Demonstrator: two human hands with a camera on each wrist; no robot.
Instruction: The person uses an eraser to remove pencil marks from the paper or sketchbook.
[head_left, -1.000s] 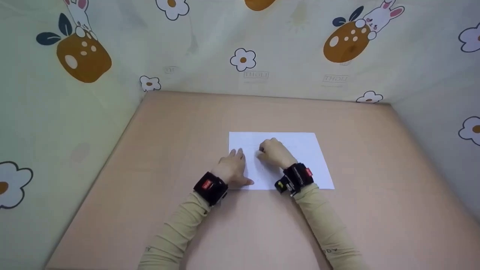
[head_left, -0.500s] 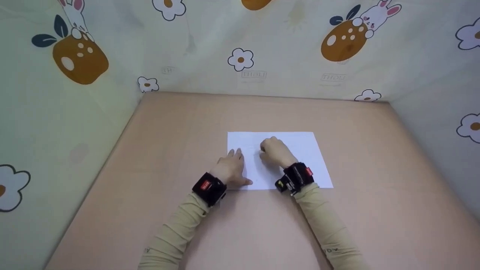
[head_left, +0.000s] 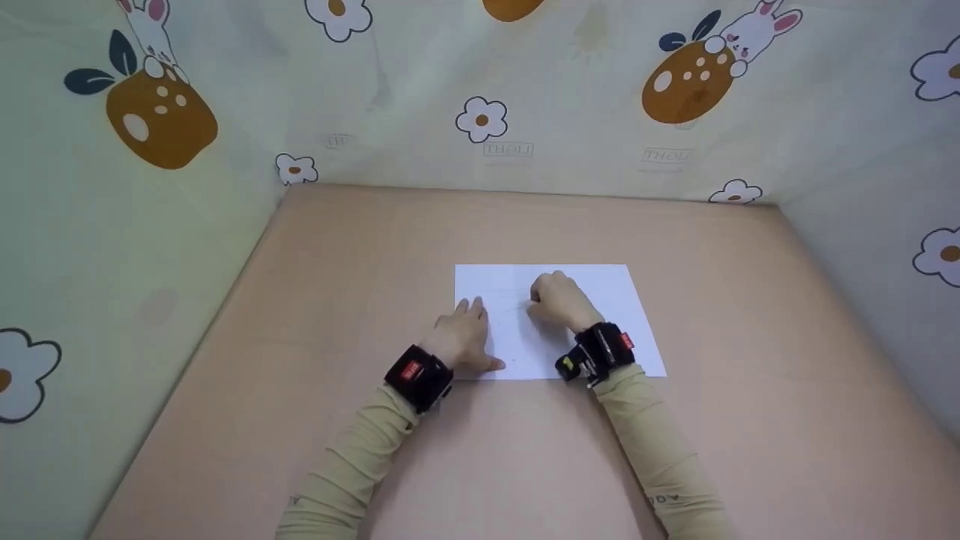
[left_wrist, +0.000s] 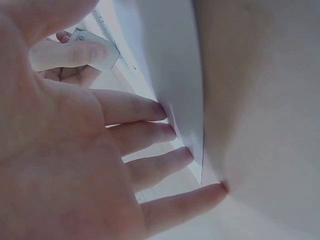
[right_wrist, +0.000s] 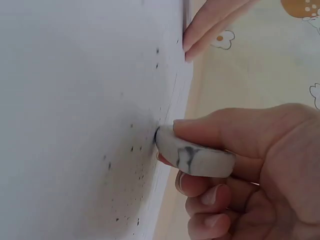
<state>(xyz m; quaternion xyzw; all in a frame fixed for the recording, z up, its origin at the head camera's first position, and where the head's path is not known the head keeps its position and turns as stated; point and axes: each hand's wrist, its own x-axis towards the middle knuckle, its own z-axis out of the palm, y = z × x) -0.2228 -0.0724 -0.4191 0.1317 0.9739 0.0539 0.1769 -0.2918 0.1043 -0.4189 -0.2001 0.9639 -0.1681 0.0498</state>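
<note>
Right wrist view shows a small off-white eraser, a chunky block with dark smudges [right_wrist: 195,157], pinched in the right hand [head_left: 564,302]. That grip is holding it snugly, with the thumb on one side and fingers on the other. The eraser's dark end touches a flat white sheet of paper with straight edges [head_left: 517,337]. Tiny dark crumbs [right_wrist: 133,149] are sprinkled on the paper near the eraser, and there are some thin, faint lines too. From the head, the eraser is hidden by the right hand, which is over the middle of the paper. The left hand [head_left: 460,337] is at the paper's left side. Its grip is loose, with the fingers out straight and nothing held in them. In the left wrist view, three fingertips touch the paper and the little finger reaches past its edge. The paper lies on a light brown, smooth worktop [head_left: 375,262]. Behind it hangs a pale cloth wall with printed flowers, bunnies and orange fruit [head_left: 420,75].
</note>
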